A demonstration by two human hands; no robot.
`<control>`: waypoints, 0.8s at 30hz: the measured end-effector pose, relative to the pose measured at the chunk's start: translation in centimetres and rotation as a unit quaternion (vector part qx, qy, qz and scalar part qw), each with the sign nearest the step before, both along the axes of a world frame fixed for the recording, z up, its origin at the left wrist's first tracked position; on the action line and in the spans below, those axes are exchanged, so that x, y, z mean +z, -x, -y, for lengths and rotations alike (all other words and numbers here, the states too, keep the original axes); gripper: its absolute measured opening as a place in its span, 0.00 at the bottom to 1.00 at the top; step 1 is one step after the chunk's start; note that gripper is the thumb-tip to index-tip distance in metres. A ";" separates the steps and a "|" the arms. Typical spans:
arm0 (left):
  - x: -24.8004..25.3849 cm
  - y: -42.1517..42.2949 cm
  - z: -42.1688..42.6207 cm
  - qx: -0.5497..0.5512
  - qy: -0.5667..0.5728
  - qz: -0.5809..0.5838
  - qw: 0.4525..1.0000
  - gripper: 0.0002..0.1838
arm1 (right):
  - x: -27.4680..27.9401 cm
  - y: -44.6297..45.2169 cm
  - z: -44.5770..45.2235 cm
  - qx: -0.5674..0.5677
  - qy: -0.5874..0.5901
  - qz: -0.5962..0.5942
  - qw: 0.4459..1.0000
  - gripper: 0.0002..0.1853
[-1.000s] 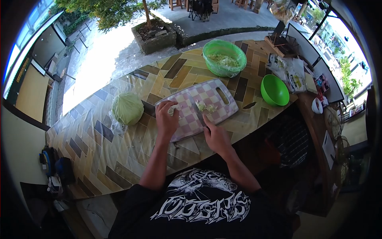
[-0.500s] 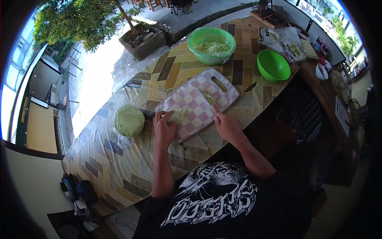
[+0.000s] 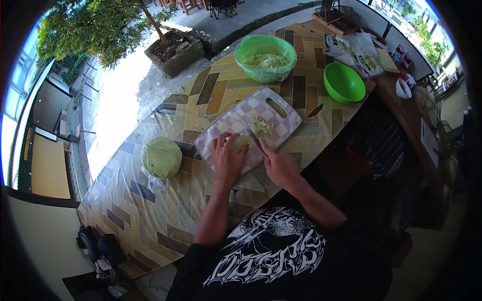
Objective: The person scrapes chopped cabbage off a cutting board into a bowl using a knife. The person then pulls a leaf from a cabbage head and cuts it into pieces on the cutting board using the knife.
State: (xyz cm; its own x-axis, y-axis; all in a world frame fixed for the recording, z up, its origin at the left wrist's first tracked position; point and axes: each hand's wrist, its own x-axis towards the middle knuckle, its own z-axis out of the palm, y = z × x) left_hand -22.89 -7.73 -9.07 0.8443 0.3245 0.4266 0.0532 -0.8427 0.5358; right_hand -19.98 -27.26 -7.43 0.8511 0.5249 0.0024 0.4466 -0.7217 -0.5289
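Pink and white checks cover the cutting board (image 3: 266, 100), which I see lying on the worktop (image 3: 150, 220). On it, my left hand (image 3: 228, 159) grasps a pale cabbage piece (image 3: 241, 143), fingers curved over it. My right hand (image 3: 281, 165) is closed round a knife (image 3: 253, 135), its blade between that piece and the cabbage shreds (image 3: 261, 126) to the right. I have a whole cabbage (image 3: 161, 157) left of the board, a lined green basket (image 3: 243, 52) of shreds beyond it, and a green bowl (image 3: 344, 83) far right.
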 end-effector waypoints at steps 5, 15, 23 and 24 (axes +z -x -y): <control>-2.1 -0.5 -0.4 -0.030 0.048 0.019 0.998 0.15 | -1.2 0.1 -0.1 -0.020 0.013 0.007 1.000 0.35; -1.6 -0.4 -0.9 -0.047 0.169 0.042 0.984 0.15 | -3.1 0.5 0.1 -0.067 -0.046 0.014 0.997 0.34; -1.4 -0.3 -1.1 -0.047 0.226 0.055 0.971 0.13 | -2.6 0.4 0.3 -0.074 -0.043 -0.011 0.996 0.34; -1.9 -0.5 -1.2 -0.039 0.198 0.063 0.977 0.12 | -2.6 0.2 0.4 -0.065 -0.047 -0.005 0.997 0.34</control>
State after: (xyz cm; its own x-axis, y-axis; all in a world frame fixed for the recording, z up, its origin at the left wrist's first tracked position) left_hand -22.36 -6.48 -10.93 0.8216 0.4220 0.3833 -0.0908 -0.5669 0.8188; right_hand -20.14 -27.62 -10.05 0.9120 0.4085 0.0383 0.3475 -0.7195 -0.6013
